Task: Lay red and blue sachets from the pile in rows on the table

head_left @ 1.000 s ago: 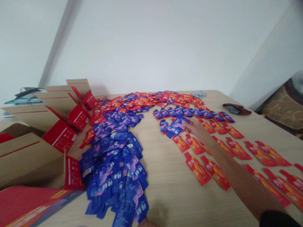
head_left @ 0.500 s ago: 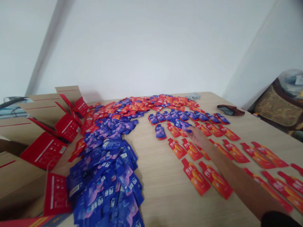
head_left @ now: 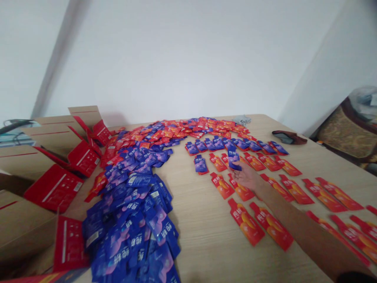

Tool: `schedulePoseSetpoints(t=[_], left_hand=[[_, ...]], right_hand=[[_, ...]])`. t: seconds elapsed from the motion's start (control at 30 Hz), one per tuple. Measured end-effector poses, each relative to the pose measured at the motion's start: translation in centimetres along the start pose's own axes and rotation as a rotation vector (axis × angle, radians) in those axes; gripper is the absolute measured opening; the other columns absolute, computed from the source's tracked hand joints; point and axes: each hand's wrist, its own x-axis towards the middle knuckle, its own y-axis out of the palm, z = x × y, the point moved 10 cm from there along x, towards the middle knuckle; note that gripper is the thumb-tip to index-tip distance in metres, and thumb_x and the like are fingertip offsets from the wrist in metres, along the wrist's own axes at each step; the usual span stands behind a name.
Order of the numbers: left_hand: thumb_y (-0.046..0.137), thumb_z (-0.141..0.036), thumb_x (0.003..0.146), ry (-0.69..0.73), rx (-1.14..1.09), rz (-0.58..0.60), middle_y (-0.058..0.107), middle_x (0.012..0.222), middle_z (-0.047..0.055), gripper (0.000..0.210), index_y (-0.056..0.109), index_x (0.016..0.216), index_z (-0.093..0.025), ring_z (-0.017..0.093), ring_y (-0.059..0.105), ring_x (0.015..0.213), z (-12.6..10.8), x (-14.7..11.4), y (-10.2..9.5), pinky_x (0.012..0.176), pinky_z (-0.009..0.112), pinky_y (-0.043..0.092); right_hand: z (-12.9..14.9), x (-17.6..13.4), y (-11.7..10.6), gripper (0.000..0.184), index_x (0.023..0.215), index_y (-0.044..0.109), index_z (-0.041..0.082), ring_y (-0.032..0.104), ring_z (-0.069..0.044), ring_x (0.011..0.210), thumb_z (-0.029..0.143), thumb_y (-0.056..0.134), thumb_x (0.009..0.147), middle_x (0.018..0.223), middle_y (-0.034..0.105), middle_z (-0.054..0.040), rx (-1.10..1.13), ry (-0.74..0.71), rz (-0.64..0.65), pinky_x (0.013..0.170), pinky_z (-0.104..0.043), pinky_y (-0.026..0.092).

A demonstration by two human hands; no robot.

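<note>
Head view. Item: one purple sachet, held in the right hand above the middle-far part of the table. Its near end is clamped between thumb and fingers. Left hand: not shown; its state cannot be told. Whether the sachet touches the red sachets beneath cannot be told.

Handling, as judged: the pinch is best kept light and low on the near edge, so that the print is left uncovered. The sachet is best lowered flat, squared to the red one below, and released without the neighbours being brushed. The paired sachet to the left, purple laid over red, may be taken as a pattern, as may the far row of purple sachets.

Orientation: long axis set roughly near to far; lettered end pointed far, opposite end toward the fingers. Printed face turned up and toward the near side. The nearest red sachets are slanted more, their necks pointed far and left.

Also listed: loose purple heap, left; open cartons, far left.
</note>
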Motion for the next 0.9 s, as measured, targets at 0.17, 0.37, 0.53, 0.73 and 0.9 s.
schedulePoseSetpoints(t=[0.17, 0.37, 0.53, 0.73, 0.9], left_hand=[[0.055, -0.097, 0.073, 0.001, 0.003, 0.021, 0.078, 0.113, 0.002, 0.081, 0.074, 0.104, -0.025, 0.044, 0.059, 0.14, 0.1, 0.4, 0.0, 0.092, 0.061, 0.066], [0.069, -0.093, 0.067, -0.04, -0.063, 0.046, 0.081, 0.112, 0.005, 0.076, 0.075, 0.102, -0.026, 0.043, 0.059, 0.14, 0.8, 0.3, -0.1, 0.094, 0.062, 0.067], [0.062, -0.092, 0.075, -0.064, -0.086, 0.01, 0.079, 0.119, 0.004, 0.076, 0.075, 0.109, -0.025, 0.042, 0.059, 0.14, 0.9, 0.6, -0.4, 0.096, 0.059, 0.067], [0.057, -0.078, 0.087, -0.144, -0.042, 0.062, 0.077, 0.114, -0.004, 0.061, 0.069, 0.13, -0.037, 0.041, 0.071, 0.124, 0.0, -3.8, 2.1, 0.077, 0.057, 0.07], [0.053, -0.065, 0.099, -0.202, -0.014, 0.187, 0.077, 0.11, 0.0, 0.051, 0.067, 0.135, -0.031, 0.039, 0.075, 0.11, -1.3, -14.5, 4.9, 0.076, 0.056, 0.069]], right_hand=[[0.5, 1.7, -0.1, 0.024, 0.084, 0.069, 0.022, 0.056, -0.009, 0.052, 0.021, 0.09, 0.073, 0.071, 0.07, 0.0012, -0.109, -0.008, 0.045, 0.041, -0.018, 0.043], [1.7, 3.7, 0.2, 0.024, 0.083, 0.072, 0.018, 0.055, -0.006, 0.052, 0.028, 0.092, 0.073, 0.067, 0.068, 0.0042, -0.274, -0.043, 0.054, 0.046, -0.014, 0.045], [1.7, 4.3, 1.3, 0.017, 0.083, 0.073, 0.018, 0.059, -0.007, 0.054, 0.025, 0.087, 0.079, 0.069, 0.071, 0.0029, -0.294, -0.013, 0.034, 0.054, -0.016, 0.053], [1.2, 5.3, 2.3, 0.021, 0.089, 0.075, 0.018, 0.068, -0.011, 0.06, 0.024, 0.09, 0.076, 0.079, 0.079, -0.003, -0.344, 0.034, 0.03, 0.057, -0.018, 0.057], [0.9, 6.1, 2.6, 0.031, 0.092, 0.075, 0.017, 0.07, -0.011, 0.061, 0.027, 0.095, 0.071, 0.08, 0.079, -0.0038, -0.417, 0.049, 0.059, 0.057, -0.018, 0.057]])
